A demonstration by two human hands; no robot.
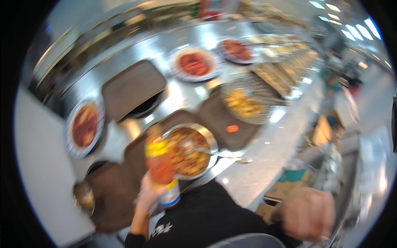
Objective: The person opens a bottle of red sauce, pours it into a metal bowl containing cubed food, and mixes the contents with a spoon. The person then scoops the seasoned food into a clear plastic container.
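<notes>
My left hand, which seems to wear a clear glove, is closed around a bottle of orange-red sauce with a yellow band near its top. The bottle stands out in front of a round metal bowl of chunky, sauced food. In that bowl rests a metal spoon or ladle, its handle over the rim towards the right. My right hand is at the lower right, beside my body and away from the bowl; it is strongly blurred, and its fingers cannot be made out.
Brown trays lie about the metal counter. A wire basket holds yellow pieces; an orange scrap is near it. Plates of red food stand farther back and at the left. Cardboard boxes are below the counter's right edge.
</notes>
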